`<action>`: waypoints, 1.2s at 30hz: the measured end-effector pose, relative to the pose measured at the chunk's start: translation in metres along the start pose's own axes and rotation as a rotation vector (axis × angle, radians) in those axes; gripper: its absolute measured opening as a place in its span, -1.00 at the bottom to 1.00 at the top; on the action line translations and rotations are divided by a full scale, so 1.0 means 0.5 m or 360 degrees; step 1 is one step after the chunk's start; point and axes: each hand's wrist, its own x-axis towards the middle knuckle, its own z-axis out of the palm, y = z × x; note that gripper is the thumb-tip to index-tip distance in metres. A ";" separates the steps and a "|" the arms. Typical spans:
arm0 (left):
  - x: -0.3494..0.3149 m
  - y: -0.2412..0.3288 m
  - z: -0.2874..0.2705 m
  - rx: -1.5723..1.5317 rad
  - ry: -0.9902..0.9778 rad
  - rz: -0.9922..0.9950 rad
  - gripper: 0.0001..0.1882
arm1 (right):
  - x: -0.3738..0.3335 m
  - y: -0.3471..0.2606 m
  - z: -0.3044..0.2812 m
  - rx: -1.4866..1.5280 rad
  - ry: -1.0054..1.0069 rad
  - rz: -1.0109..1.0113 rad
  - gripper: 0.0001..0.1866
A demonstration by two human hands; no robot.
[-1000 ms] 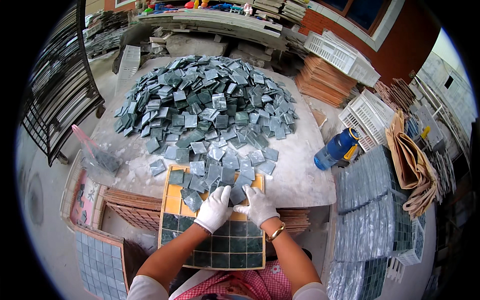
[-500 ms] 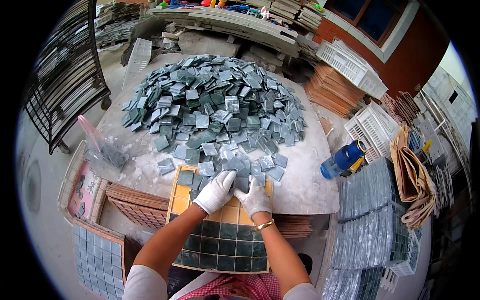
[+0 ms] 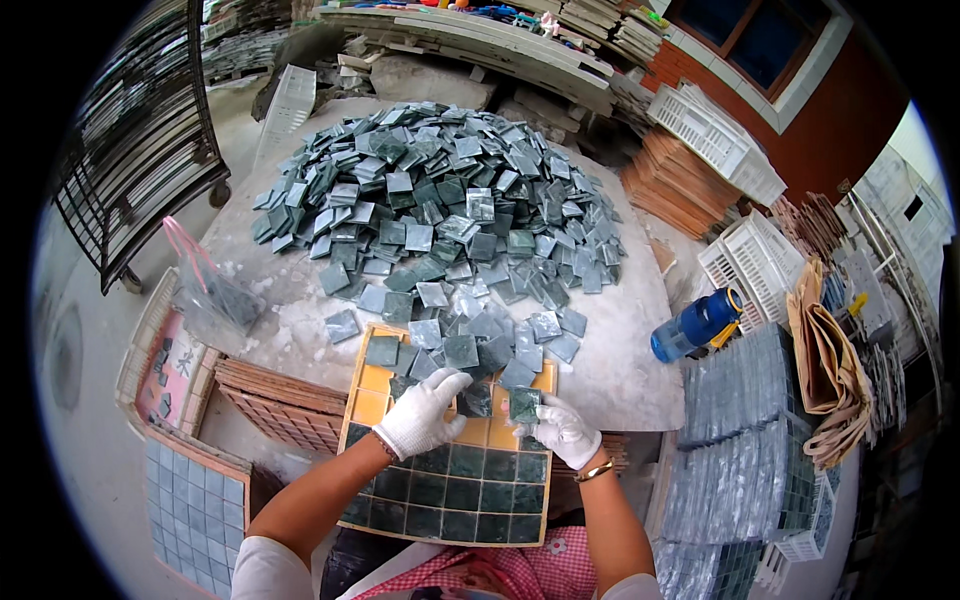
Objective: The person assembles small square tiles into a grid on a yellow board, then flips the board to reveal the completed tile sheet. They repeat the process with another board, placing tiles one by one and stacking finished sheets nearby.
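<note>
A yellow grid tray (image 3: pixel 372 392) lies at the table's near edge, its lower rows filled with dark green square tiles (image 3: pixel 470 495). My left hand (image 3: pixel 422 412), in a white glove, rests on the tray's open yellow cells and touches a dark tile (image 3: pixel 476 400). In its white glove, my right hand (image 3: pixel 563 432) pinches a green tile (image 3: pixel 524 404) over the tray's upper right part. Several loose tiles lie across the tray's top edge. Behind them spreads a big heap of grey-green tiles (image 3: pixel 440 200).
The round stone table (image 3: pixel 625 360) carries a clear plastic bag with pink handles (image 3: pixel 205 290) at left and a blue bottle (image 3: pixel 695 325) at right. Stacked mosaic sheets (image 3: pixel 740 440), white crates (image 3: pixel 750 260), and brown trays (image 3: pixel 280 400) surround it.
Both hands drew back from the loose tiles toward the tray. The right hand now holds a green tile; the left hand has come down onto the tray's yellow cells.
</note>
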 end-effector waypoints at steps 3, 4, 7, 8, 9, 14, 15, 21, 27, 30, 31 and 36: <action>-0.034 -0.008 0.013 0.0115 -0.0131 0.0057 -0.49 | -0.008 0.004 -0.018 0.0198 -0.0083 0.0043 -0.53; -0.038 -0.009 0.015 0.0108 -0.0165 0.0051 -0.49 | -0.011 -0.001 -0.015 0.0259 -0.0067 0.0071 -0.53; -0.044 -0.018 0.025 0.0168 -0.0229 0.0082 -0.50 | -0.009 -0.006 -0.016 -0.0232 0.0188 0.0136 -0.61; -0.043 -0.026 0.031 0.0242 -0.0223 0.0126 -0.50 | 0.002 -0.004 -0.011 -0.0569 0.0336 0.0170 -0.63; -0.042 -0.031 0.035 0.0316 -0.0219 0.0165 -0.50 | 0.013 -0.001 -0.004 -0.0904 0.0484 0.0208 -0.65; -0.034 -0.037 0.047 0.0280 -0.0302 0.0083 -0.47 | 0.025 0.013 0.026 -0.1972 0.0554 -0.0258 -0.77; -0.034 -0.037 0.049 0.0289 -0.0311 0.0053 -0.47 | 0.020 0.018 0.025 -0.2117 0.0573 -0.0271 -0.77; -0.038 -0.020 0.035 0.0247 -0.0374 0.0102 -0.46 | 0.014 0.034 0.004 -0.2445 0.0556 -0.0394 -0.79; -0.038 -0.009 0.043 0.0164 -0.0374 -0.0032 -0.48 | 0.031 0.029 0.017 -0.2632 0.0466 -0.0335 -0.84; -0.036 -0.008 0.043 0.0097 -0.0361 -0.0055 -0.51 | 0.021 0.041 0.043 -0.2698 0.0614 -0.0451 -0.86; -0.039 -0.012 0.050 0.0114 -0.0318 -0.0029 -0.52 | 0.016 0.043 0.051 -0.2797 0.0552 -0.0481 -0.86; -0.048 -0.011 0.073 0.0169 -0.0183 0.0041 -0.54 | 0.000 0.049 0.071 -0.3005 0.0392 -0.0506 -0.84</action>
